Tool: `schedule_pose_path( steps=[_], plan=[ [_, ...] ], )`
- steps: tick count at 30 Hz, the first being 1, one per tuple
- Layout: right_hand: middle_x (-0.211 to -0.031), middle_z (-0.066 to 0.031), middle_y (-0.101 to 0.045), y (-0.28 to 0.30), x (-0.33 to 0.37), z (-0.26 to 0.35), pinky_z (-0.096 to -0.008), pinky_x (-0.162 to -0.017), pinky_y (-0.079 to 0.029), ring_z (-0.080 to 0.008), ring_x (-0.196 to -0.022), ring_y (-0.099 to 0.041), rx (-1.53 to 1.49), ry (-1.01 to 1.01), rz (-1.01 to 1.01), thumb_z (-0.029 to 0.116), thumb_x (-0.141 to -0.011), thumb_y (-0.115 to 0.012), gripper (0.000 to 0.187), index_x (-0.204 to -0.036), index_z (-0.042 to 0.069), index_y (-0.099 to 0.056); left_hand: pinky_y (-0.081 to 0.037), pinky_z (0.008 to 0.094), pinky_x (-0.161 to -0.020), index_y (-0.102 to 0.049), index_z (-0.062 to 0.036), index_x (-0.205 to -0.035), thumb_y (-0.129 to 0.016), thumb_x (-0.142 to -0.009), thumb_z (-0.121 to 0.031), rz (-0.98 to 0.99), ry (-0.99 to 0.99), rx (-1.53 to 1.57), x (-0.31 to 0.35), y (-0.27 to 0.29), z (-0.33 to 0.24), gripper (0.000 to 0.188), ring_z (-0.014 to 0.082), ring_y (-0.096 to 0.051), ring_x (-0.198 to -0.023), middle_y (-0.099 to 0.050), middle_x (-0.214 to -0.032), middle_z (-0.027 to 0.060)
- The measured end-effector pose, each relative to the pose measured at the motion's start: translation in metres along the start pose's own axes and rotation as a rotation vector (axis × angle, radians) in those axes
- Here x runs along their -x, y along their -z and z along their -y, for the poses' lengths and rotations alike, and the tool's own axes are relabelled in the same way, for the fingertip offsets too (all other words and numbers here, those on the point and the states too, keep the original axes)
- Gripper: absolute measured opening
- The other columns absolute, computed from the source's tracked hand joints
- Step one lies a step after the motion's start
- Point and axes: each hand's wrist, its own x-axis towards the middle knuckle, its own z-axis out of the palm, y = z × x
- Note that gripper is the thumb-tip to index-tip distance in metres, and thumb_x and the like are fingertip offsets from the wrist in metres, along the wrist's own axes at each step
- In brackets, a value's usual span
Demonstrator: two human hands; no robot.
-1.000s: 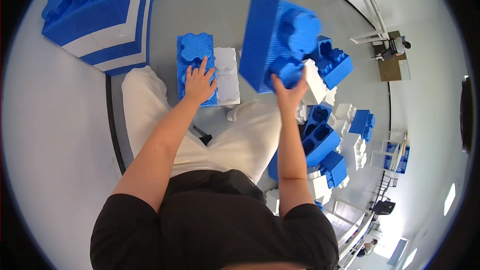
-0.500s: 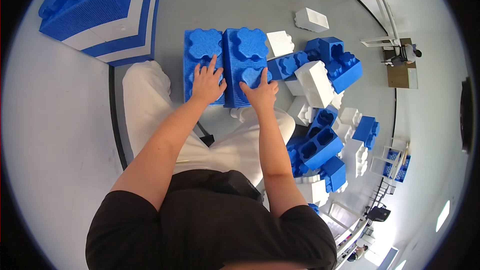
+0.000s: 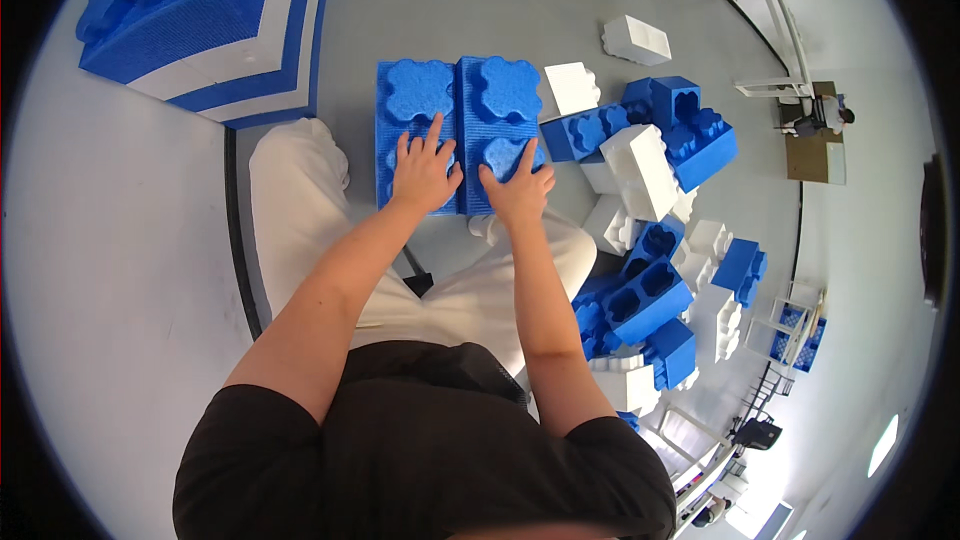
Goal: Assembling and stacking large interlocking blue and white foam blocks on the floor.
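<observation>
Two big blue foam building blocks stand side by side in front of me, their long sides against each other and their rounded studs facing up. On the left block (image 3: 418,90), my left hand (image 3: 427,168) lies with fingers spread over the nearer stud. My right hand (image 3: 517,188) rests on the near stud of the right block (image 3: 509,90), thumb and fingers apart. Both hands press on the tops without gripping. My palms partly hide the near studs.
Blue and white blocks lie in a loose heap (image 3: 645,300) at my right. A lone white block (image 3: 636,40) sits farther off. At the far left, a blue-and-white block stack (image 3: 230,60) stands by the wall. People and white frames (image 3: 765,30) appear far right.
The whole scene has shifted slightly to the right in the view. My hands stay on the same two blocks, and the seam between them looks a little tighter.
</observation>
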Motion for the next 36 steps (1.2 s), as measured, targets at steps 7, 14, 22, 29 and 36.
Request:
schedule_pose_path(
  steps=[7, 14, 22, 29, 36],
  plan=[
    [-0.153, -0.0313, -0.029, 0.035, -0.014, 0.022, -0.0689, -0.113, -0.021, -0.0492, -0.145, -0.025, 0.123, 0.118, -0.086, 0.062, -0.085, -0.068, 0.092, -0.155, 0.011, -0.037, -0.028, 0.0572, -0.115, -0.067, -0.0104, -0.123, -0.066, -0.085, -0.033, 0.048, 0.009, -0.019, 0.002, 0.001, 0.001, 0.044, 0.0306, -0.056, -0.109, -0.034, -0.159, 0.0169],
    [-0.165, -0.0182, -0.023, -0.007, -0.055, 0.040, -0.0674, -0.117, -0.017, -0.0470, -0.151, -0.017, 0.022, 0.283, -0.227, 0.053, -0.100, -0.050, 0.066, -0.155, 0.019, -0.040, -0.028, 0.0567, -0.115, -0.066, -0.0105, -0.122, -0.065, -0.087, -0.033, 0.078, 0.026, -0.029, -0.002, 0.004, -0.001, 0.042, 0.0310, -0.056, -0.110, -0.034, -0.159, 0.0171],
    [-0.167, -0.0129, -0.021, -0.028, -0.060, 0.029, -0.0605, -0.119, -0.020, -0.0436, -0.153, -0.014, 0.090, 0.291, -0.119, 0.057, -0.100, -0.045, 0.068, -0.158, 0.022, -0.035, -0.027, 0.0558, -0.116, -0.066, -0.0113, -0.124, -0.065, -0.088, -0.035, 0.129, 0.031, -0.039, -0.002, 0.005, -0.004, 0.043, 0.0304, -0.055, -0.112, -0.033, -0.160, 0.0165],
    [-0.168, -0.0126, -0.020, -0.026, -0.061, 0.032, -0.0578, -0.119, -0.022, -0.0437, -0.153, -0.013, 0.086, 0.269, -0.109, 0.056, -0.099, -0.049, 0.069, -0.158, 0.023, -0.034, -0.025, 0.0556, -0.116, -0.065, -0.0122, -0.127, -0.064, -0.088, -0.035, 0.108, 0.029, -0.061, -0.003, 0.005, -0.005, 0.046, 0.0293, -0.055, -0.113, -0.031, -0.162, 0.0153],
    [-0.168, -0.0123, -0.018, -0.023, -0.062, 0.033, -0.0608, -0.118, -0.021, -0.0441, -0.154, -0.010, 0.065, 0.258, -0.079, 0.055, -0.099, -0.048, 0.070, -0.159, 0.023, -0.032, -0.025, 0.0542, -0.117, -0.065, -0.0125, -0.129, -0.064, -0.088, -0.035, 0.104, 0.021, -0.096, -0.005, 0.006, -0.007, 0.046, 0.0292, -0.055, -0.114, -0.030, -0.162, 0.0153]
  ],
)
